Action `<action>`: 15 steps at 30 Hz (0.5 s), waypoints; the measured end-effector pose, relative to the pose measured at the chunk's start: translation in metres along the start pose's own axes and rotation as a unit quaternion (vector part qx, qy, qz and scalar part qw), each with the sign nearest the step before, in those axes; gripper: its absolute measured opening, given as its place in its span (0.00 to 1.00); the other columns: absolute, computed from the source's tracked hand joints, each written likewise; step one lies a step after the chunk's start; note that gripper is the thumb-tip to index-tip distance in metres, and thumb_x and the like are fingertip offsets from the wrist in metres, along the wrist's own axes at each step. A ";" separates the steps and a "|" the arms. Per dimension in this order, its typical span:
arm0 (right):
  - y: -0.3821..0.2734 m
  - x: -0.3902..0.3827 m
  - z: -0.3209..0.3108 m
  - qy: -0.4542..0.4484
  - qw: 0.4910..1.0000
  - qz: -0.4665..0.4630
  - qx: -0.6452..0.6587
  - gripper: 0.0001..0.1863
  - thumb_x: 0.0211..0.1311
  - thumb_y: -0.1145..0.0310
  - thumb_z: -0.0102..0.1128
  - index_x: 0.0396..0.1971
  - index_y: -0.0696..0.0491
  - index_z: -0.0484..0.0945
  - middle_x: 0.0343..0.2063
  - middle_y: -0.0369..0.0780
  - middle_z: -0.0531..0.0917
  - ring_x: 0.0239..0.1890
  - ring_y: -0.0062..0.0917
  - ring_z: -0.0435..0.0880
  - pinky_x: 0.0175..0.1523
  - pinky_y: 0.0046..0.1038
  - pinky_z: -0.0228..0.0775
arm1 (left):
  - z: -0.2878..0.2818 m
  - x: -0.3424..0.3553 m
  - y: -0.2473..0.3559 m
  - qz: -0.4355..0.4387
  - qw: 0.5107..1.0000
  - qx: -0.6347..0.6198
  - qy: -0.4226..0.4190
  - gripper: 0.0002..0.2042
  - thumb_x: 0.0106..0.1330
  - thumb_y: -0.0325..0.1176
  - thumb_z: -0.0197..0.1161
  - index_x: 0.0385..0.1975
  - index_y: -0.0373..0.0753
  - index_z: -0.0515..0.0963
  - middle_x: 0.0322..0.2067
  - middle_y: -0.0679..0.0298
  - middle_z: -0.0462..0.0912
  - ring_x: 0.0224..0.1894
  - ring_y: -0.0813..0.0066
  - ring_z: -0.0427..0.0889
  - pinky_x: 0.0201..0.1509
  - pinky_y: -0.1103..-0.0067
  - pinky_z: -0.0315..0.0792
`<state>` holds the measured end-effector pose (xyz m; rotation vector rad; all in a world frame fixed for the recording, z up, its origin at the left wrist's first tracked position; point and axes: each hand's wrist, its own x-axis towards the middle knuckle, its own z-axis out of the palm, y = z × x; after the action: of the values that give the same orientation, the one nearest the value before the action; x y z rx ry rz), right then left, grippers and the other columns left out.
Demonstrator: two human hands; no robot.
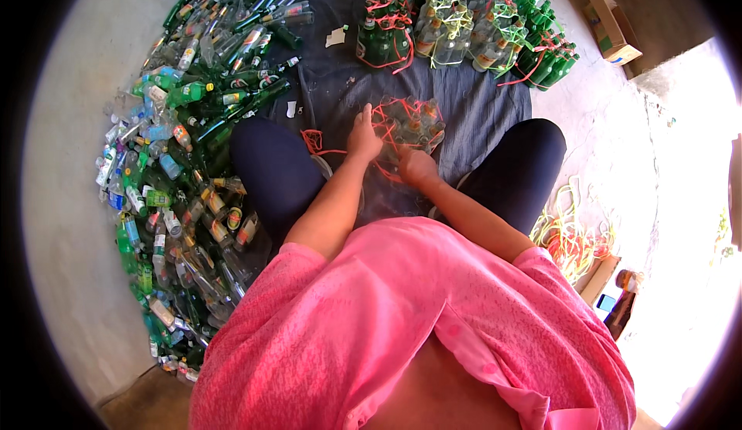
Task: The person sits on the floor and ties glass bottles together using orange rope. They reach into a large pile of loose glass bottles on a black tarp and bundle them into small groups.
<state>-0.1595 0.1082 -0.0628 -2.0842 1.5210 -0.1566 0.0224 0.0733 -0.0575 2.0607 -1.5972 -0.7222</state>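
1. The bottle bundle point(421, 118), clear bottles crossed with red string point(384, 117), sits just above the centre of the frame; it lies between the person's knees, over the dark cloth point(332, 90).
2. From the left hand point(364, 136) the bundle lies to the right; that hand stands along its left side, fingers pointing toward the top of the frame.
3. From the right hand point(418, 167) the bundle lies straight up the frame; that hand is at its lower edge, so the two hands meet it from different sides, left and below; both are close, and neither looks clearly nearer.
4. The bundle as a whole looks somewhat wider across the frame than up it; the long axis of the single bottles is hard to read through the string.
5. The left grip is at the bundle's edge, but whether it clasps glass or string I cannot tell; the right grip looks curled, with red string close by, yet what lies inside it is hidden.
6. A loose coil of red string point(312, 139) lies left of the left hand, its tail running toward it; tied bottles point(384, 39) stand at the top of the frame; the bottle pile point(185, 190) fills the left side.
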 end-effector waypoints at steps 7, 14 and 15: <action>0.034 0.025 -0.002 0.045 0.980 -0.171 -0.094 0.10 0.58 0.62 0.58 0.31 0.50 0.85 0.34 0.46 0.86 0.38 0.43 0.87 0.43 0.43 0.78 | -0.028 -0.019 0.040 -0.016 0.997 0.072 -0.031 0.41 0.56 0.30 0.69 0.72 0.51 0.58 0.63 0.54 0.69 0.61 0.54 0.75 0.58 0.61 0.75; 0.023 0.034 -0.022 0.016 0.988 -0.111 -0.109 0.12 0.53 0.62 0.64 0.39 0.43 0.87 0.38 0.39 0.86 0.43 0.35 0.87 0.47 0.36 0.79 | -0.012 -0.029 0.046 0.138 0.968 0.207 0.039 0.18 0.62 0.28 0.62 0.53 0.46 0.78 0.49 0.52 0.77 0.54 0.51 0.79 0.54 0.61 0.76; 0.020 0.038 -0.024 -0.013 0.983 -0.103 -0.150 0.15 0.52 0.64 0.65 0.42 0.40 0.87 0.41 0.38 0.86 0.46 0.34 0.86 0.52 0.35 0.78 | -0.008 -0.032 0.044 0.153 0.972 0.174 0.026 0.11 0.65 0.31 0.60 0.45 0.44 0.83 0.46 0.54 0.79 0.52 0.52 0.81 0.52 0.61 0.77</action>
<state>-0.1723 0.0611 -0.0606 -2.4719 1.3800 0.0268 -0.0117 0.0937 -0.0201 1.9688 -2.0671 -0.2907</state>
